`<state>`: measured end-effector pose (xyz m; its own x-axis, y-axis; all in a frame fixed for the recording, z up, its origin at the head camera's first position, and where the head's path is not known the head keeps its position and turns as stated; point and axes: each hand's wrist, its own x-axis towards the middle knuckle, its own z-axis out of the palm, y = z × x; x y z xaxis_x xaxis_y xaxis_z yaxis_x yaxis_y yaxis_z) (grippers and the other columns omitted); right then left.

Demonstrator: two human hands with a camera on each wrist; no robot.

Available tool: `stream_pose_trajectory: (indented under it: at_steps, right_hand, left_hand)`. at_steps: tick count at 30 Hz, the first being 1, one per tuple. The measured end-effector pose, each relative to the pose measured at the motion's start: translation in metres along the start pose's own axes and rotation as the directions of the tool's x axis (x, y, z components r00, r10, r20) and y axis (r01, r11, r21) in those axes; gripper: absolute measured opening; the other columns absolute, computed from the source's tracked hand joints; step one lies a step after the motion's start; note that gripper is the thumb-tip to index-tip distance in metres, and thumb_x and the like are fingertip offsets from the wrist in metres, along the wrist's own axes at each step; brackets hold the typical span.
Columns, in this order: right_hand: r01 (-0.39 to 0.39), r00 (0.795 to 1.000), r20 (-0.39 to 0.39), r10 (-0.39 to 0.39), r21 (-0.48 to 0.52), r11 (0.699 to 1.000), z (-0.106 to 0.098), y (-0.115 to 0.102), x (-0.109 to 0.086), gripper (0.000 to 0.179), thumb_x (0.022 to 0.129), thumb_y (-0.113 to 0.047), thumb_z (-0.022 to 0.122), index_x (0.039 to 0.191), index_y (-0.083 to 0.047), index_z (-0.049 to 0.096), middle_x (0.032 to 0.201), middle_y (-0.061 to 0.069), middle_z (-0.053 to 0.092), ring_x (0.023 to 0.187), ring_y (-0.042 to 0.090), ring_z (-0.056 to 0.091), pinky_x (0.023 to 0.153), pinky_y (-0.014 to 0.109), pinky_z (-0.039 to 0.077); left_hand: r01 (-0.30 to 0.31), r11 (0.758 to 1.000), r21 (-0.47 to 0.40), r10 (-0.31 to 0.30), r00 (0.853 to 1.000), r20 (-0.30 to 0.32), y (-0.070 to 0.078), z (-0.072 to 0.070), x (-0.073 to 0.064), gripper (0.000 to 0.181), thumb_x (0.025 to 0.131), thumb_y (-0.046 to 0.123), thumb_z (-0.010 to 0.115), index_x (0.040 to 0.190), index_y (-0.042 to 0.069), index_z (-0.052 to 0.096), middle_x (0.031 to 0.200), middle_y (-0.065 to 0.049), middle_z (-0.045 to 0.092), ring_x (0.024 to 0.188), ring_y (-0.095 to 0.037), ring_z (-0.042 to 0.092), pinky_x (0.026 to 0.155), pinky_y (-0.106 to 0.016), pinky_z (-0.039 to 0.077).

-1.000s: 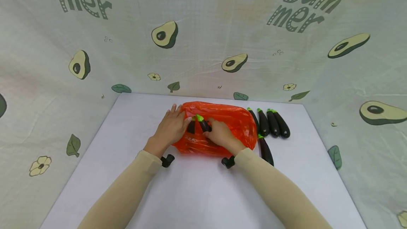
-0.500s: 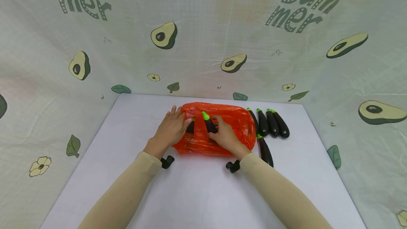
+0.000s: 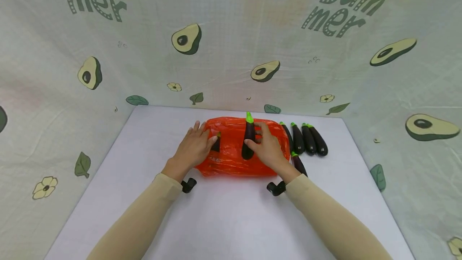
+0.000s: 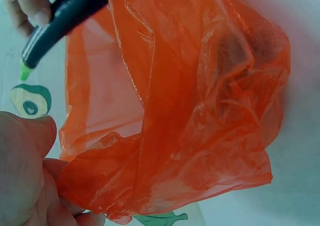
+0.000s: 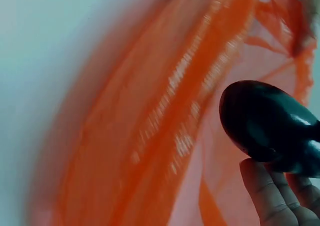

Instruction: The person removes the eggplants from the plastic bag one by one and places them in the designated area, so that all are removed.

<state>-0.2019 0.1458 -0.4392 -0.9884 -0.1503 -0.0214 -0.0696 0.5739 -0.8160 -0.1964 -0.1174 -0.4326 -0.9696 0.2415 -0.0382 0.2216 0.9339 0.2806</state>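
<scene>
My right hand (image 3: 268, 149) grips a dark eggplant (image 3: 248, 139) with a bright green stem, held upright over the red plastic bag (image 3: 231, 167). Its rounded end fills part of the right wrist view, where fingers (image 5: 270, 196) lie against its side. At the bag's left edge rests my left hand (image 3: 191, 147), its fingers straight and its thumb apart. The left wrist view has the bag's rim (image 4: 100, 156) draped against the fingers of that hand, which are partly hidden. Beside the left thumb shows a dark thing with a greenish tip (image 3: 216, 143), partly covered.
Several eggplants (image 3: 309, 139) lie side by side right of the bag, and one more (image 3: 298, 163) lies nearer, partly behind the right wrist. All rest on a white table (image 3: 231, 220). A cloth (image 3: 223, 83) printed with avocados hangs behind and at the sides.
My right hand has drawn the eggplant up and to the right, so its whole length now shows, and it stands more upright. The left hand has stayed at the bag's edge.
</scene>
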Motion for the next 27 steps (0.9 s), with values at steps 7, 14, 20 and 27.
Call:
stream_pose_trajectory:
  at_steps: [7,14,20,27]
  right_hand:
    - [0.02,0.999,-0.048,-0.022,-0.041,0.999,-0.032,0.005,-0.009,0.074,0.102,-0.028,0.071,0.164,-0.018,0.032,0.149,0.024,0.058,0.12,0.041,0.071,0.096,0.056,0.06]
    - [-0.013,0.996,-0.086,0.004,-0.104,0.994,-0.06,0.013,-0.021,0.075,0.103,-0.028,0.069,0.166,-0.017,0.029,0.152,0.028,0.055,0.123,0.045,0.069,0.094,0.058,0.059]
    - [-0.023,0.992,-0.128,-0.001,-0.184,0.983,-0.086,0.031,-0.035,0.073,0.104,-0.027,0.067,0.165,-0.012,0.03,0.15,0.032,0.054,0.119,0.047,0.069,0.088,0.058,0.062]
    - [-0.069,0.988,-0.147,0.036,-0.225,0.972,-0.113,0.059,-0.051,0.074,0.105,-0.028,0.066,0.165,-0.006,0.028,0.148,0.037,0.053,0.12,0.051,0.067,0.086,0.057,0.063]
  left_hand:
    - [-0.022,1.0,0.009,0.022,1.0,-0.009,-0.001,0.003,0.001,0.064,0.113,0.042,0.044,0.16,-0.001,0.04,0.172,-0.021,0.028,0.162,-0.043,0.014,0.13,-0.06,0.018]
    - [-0.035,0.999,0.015,0.035,0.999,-0.016,-0.003,0.007,-0.001,0.064,0.113,0.042,0.045,0.16,-0.002,0.041,0.171,-0.022,0.029,0.162,-0.045,0.015,0.129,-0.061,0.02]
    - [-0.066,0.998,0.01,0.066,0.997,-0.042,-0.005,0.01,-0.001,0.062,0.113,0.039,0.047,0.157,-0.004,0.044,0.17,-0.023,0.032,0.161,-0.047,0.018,0.128,-0.062,0.021]
    - [-0.058,0.998,-0.021,0.057,0.998,-0.026,-0.003,0.011,0.002,0.064,0.113,0.04,0.048,0.16,-0.002,0.04,0.171,-0.021,0.031,0.162,-0.045,0.015,0.13,-0.06,0.019]
